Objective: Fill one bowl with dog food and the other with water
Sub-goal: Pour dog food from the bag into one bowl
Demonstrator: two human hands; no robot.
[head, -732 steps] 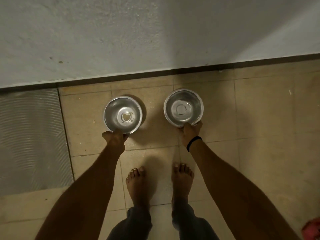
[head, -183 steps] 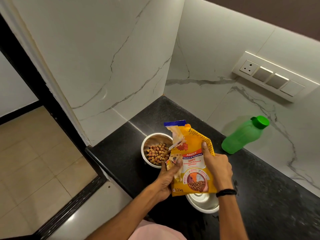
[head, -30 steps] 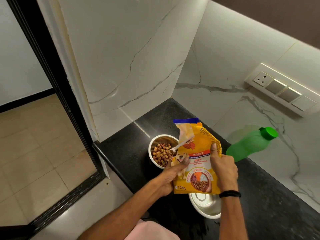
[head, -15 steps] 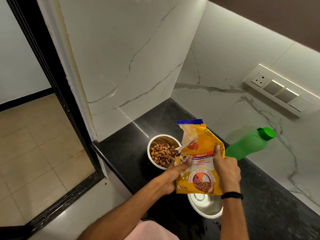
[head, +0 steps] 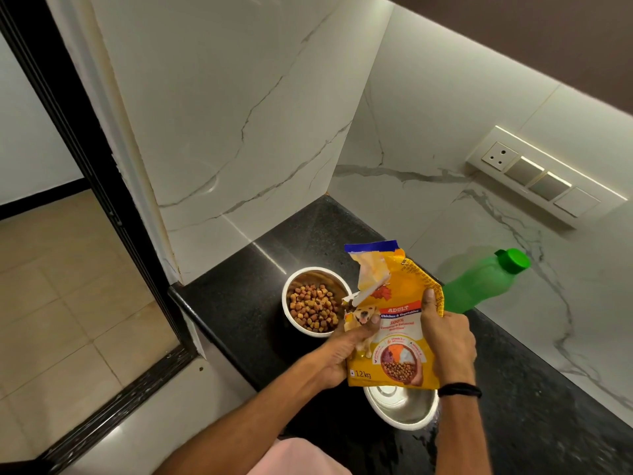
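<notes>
A yellow dog food bag (head: 394, 323) with a torn-open top is held upright above the black counter (head: 239, 303). My left hand (head: 337, 354) grips its left edge and my right hand (head: 445, 341) grips its right side. Just left of the bag stands a steel bowl (head: 291, 313) holding brown kibble (head: 313, 306). Pieces of kibble show at the bag's torn corner beside that bowl's rim. A second steel bowl (head: 400, 409) sits below the bag, partly hidden by it, with no food in the part I can see.
A green water bottle (head: 483, 282) with a green cap stands behind my right hand against the marble wall. A switch and socket panel (head: 544, 180) is mounted on the right wall. The counter ends at the left, with a black door frame (head: 85, 166) and tiled floor beyond.
The bag has stayed in both hands beside the kibble bowl over the last second, with only a slight shift. Far earlier, both bowls were bare on the floor.
</notes>
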